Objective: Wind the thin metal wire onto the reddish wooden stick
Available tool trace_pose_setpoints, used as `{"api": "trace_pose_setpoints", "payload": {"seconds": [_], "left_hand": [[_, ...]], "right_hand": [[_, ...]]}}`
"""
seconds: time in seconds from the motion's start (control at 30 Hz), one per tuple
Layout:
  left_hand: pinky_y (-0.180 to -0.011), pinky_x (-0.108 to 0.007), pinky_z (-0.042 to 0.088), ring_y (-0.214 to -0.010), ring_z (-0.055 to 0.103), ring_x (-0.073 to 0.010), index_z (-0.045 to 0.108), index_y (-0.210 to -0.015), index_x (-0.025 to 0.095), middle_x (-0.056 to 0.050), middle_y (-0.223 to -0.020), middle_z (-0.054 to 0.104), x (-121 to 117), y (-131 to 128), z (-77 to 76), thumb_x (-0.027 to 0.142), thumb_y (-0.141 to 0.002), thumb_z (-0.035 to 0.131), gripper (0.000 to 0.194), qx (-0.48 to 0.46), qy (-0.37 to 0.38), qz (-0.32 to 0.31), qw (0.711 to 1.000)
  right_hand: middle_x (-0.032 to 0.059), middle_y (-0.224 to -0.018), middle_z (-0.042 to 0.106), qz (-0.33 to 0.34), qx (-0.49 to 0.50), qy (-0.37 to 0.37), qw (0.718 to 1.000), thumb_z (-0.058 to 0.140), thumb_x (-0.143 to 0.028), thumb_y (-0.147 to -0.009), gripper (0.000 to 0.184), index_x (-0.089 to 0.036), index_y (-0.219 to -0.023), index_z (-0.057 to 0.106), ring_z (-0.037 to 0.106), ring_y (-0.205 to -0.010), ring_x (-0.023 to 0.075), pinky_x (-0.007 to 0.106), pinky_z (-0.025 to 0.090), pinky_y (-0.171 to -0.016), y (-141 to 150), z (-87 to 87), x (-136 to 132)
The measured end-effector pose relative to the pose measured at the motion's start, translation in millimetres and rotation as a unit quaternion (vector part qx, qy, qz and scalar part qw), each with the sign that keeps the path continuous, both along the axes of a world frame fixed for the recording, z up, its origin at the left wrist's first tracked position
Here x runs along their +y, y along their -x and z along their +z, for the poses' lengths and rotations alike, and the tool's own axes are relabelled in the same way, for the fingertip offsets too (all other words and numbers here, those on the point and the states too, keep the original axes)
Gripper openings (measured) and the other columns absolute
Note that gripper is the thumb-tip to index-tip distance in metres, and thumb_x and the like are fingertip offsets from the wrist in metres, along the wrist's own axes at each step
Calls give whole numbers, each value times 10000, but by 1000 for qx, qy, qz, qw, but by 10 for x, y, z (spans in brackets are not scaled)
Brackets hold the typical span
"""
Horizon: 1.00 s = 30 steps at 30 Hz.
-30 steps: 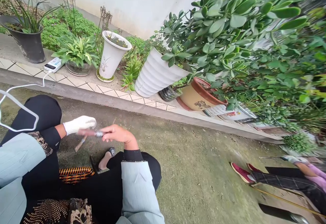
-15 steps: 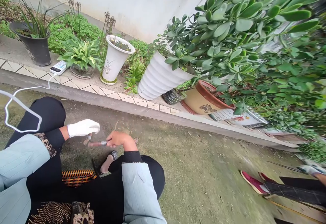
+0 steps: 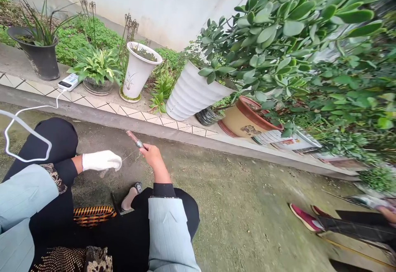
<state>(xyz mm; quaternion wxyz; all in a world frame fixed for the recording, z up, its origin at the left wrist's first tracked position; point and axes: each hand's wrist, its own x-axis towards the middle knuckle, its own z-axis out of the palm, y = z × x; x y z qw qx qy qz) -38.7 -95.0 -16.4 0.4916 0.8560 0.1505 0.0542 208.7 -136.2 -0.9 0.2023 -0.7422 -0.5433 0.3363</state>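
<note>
My right hand [image 3: 150, 156], bare, is closed around a reddish-brown stick [image 3: 132, 136] with thin grey thread or wire [image 3: 139, 143] wound about its middle. The stick's free end points up and left, towards the ledge. A fine strand [image 3: 129, 155] runs taut from the winding down to my left hand [image 3: 102, 161], which wears a white knit glove. The gloved fingers are curled shut on the strand's other end. Just under them shows a small brownish, blurred piece [image 3: 103, 173]; whether the glove grips it I cannot tell.
Along a tiled ledge [image 3: 114, 107] stand several potted plants, among them a white flowerpot [image 3: 136, 72] and a tan pot [image 3: 244, 119]. A power bank [image 3: 68, 82] on the ledge trails a white cable [image 3: 27, 127]. Another person's red shoe [image 3: 305, 218] is at the right.
My right hand has swung up with the stick, which now points up and left instead of lying level. The strand between my hands now shows stretched. My left hand stays nearly in place.
</note>
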Motion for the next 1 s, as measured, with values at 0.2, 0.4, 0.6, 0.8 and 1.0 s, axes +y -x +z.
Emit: {"api": "trace_pose_setpoints", "payload": {"seconds": [0.2,0.4,0.6,0.8,1.0], "left_hand": [[-683,-197,387,-673,540,-121,622,-788,122,-9,-765,635,97,64,96,238,-911,432,255,13,-31,15,999],[-706,-232,408,-712,552,-149,592,-814,134,-28,-788,630,192,86,-25,369,-930,417,315,-7,-49,150,987],[-541,-211,388,-565,490,-123,591,-807,136,-26,-699,582,153,17,-183,476,-908,418,394,16,126,93,988],[-560,-196,384,-561,491,-112,628,-787,148,-12,-695,593,98,33,-40,400,-879,477,308,40,102,-3,994],[-607,-212,412,-645,514,-140,579,-764,147,-18,-716,589,163,82,-1,409,-859,477,297,1,47,133,990]], "right_hand": [[48,-770,666,117,-180,92,972,564,-278,-809,162,-191,-829,700,552,-692,141,236,333,-591,146,12,-22],[-8,-684,629,409,138,287,855,618,-266,-780,134,-159,-816,692,534,-596,90,196,369,-549,434,135,-124],[19,-739,616,124,279,3,952,558,-367,-811,271,-133,-904,658,505,-582,86,198,378,-523,191,280,-123],[69,-786,656,77,-106,103,986,557,-236,-807,158,-148,-852,681,551,-654,134,241,362,-576,164,42,-7],[-5,-660,632,372,146,302,866,644,-247,-731,126,-156,-803,692,536,-574,98,203,378,-540,335,193,-156]]}}
